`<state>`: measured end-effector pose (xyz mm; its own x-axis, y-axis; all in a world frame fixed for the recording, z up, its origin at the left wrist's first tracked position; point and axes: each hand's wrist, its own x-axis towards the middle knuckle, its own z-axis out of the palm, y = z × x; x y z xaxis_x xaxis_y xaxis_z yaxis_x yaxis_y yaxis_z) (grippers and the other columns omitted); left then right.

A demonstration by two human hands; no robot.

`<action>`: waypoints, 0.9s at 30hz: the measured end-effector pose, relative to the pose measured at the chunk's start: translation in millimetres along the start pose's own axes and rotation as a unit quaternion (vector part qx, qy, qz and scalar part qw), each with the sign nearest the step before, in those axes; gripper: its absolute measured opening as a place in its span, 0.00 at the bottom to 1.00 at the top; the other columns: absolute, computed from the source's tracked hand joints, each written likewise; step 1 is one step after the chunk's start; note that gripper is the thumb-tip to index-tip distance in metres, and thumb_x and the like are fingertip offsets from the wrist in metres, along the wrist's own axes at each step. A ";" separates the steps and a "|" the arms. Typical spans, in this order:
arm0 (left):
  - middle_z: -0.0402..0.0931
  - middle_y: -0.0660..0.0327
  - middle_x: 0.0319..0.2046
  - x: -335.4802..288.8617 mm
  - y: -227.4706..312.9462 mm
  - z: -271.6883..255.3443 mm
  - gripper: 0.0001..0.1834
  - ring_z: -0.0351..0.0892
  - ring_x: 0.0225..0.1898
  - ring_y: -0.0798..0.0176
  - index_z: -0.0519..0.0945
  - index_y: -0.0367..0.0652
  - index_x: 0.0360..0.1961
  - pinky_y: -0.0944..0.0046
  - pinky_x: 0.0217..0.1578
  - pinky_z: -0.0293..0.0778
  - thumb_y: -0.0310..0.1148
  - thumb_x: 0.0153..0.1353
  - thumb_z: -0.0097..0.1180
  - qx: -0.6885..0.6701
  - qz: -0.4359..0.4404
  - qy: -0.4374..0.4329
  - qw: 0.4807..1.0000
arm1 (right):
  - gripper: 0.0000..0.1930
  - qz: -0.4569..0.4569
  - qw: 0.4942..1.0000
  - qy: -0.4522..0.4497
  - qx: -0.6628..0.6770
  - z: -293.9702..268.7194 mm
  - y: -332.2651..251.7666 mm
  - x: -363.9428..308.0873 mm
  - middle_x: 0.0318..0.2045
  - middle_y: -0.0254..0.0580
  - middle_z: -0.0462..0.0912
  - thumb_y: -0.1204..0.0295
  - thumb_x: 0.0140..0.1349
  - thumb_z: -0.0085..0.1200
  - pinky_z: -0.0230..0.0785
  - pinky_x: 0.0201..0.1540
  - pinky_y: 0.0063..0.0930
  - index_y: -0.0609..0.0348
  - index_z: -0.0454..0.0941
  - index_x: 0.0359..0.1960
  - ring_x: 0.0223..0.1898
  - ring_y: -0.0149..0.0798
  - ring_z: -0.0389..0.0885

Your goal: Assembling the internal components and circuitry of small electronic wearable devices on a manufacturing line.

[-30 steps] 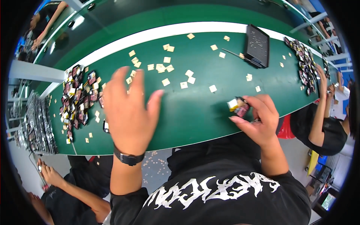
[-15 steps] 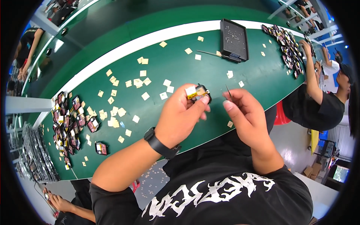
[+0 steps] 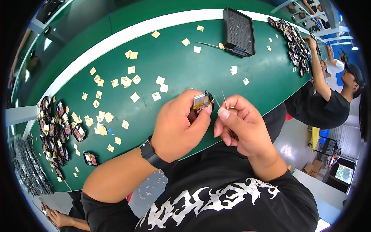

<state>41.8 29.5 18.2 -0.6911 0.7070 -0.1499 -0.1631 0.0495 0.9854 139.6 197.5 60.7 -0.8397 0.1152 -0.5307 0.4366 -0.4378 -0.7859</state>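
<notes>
Tweezers (image 3: 224,100) have closed in on the small dark-cased device (image 3: 203,103) — half a second ago I saw a wider gap between the two. A second ago the left hand (image 3: 179,125) was spread and bare above the counter (image 3: 176,56), while the right hand (image 3: 244,129) held a device of this kind. Now the roles are split: the left grip is clamped around the device, thumb on its lower front, and the right grip pinches the tweezers between thumb and fingers, prongs slightly parted. I judge that the work has gone from passing the piece across to close tool work on it, one hand steadying and the other probing.

The device is held up above the counter in front of the torso, its silver block with yellow tape tilted to a new angle. The near prong is just beside its right edge; I cannot tell from here whether it touches.

The paper squares (image 3: 135,97), black tray (image 3: 238,33) and left-hand heap of devices (image 3: 54,133) all sit a little differently in my view — the head has turned, I think. One loose device (image 3: 91,159) lies near that heap, apart from both hands.
</notes>
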 end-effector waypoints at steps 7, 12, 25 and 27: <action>0.77 0.67 0.33 -0.9 -1.1 6.0 0.07 0.73 0.31 0.79 0.76 0.35 0.47 0.73 0.31 0.72 0.23 0.69 0.57 -0.047 0.011 0.014 0.999 | 0.08 0.027 0.999 0.034 0.016 14.2 1.3 2.3 0.27 0.42 0.84 0.71 0.74 0.55 0.69 0.18 0.18 0.60 0.69 0.42 0.19 0.27 0.79; 0.77 0.59 0.31 -0.5 -3.9 2.9 0.08 0.76 0.28 0.67 0.76 0.35 0.47 0.65 0.29 0.72 0.24 0.68 0.57 0.080 0.053 0.002 0.995 | 0.10 0.042 0.996 -0.021 0.071 2.9 -0.9 7.3 0.24 0.46 0.83 0.75 0.71 0.57 0.67 0.13 0.19 0.57 0.66 0.37 0.16 0.30 0.80; 0.77 0.63 0.34 3.1 3.2 -11.6 0.08 0.73 0.34 0.74 0.75 0.35 0.48 0.70 0.35 0.72 0.27 0.72 0.55 0.083 0.021 -0.088 0.992 | 0.14 -0.023 0.996 0.031 -0.077 0.7 3.1 2.2 0.23 0.41 0.82 0.76 0.69 0.60 0.60 0.13 0.16 0.55 0.63 0.35 0.15 0.22 0.73; 0.77 0.63 0.34 2.6 3.4 -13.4 0.08 0.73 0.34 0.74 0.75 0.35 0.48 0.70 0.35 0.72 0.27 0.72 0.55 0.072 0.014 -0.098 0.992 | 0.14 -0.031 0.994 0.022 -0.105 -2.1 5.6 -1.0 0.24 0.41 0.83 0.76 0.69 0.60 0.62 0.15 0.16 0.55 0.63 0.35 0.16 0.21 0.74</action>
<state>30.0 22.0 20.1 -0.5407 0.8329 -0.1179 -0.0334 0.1188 0.9924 143.5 196.8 56.2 -0.8542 0.1769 -0.4889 0.4462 -0.2332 -0.8640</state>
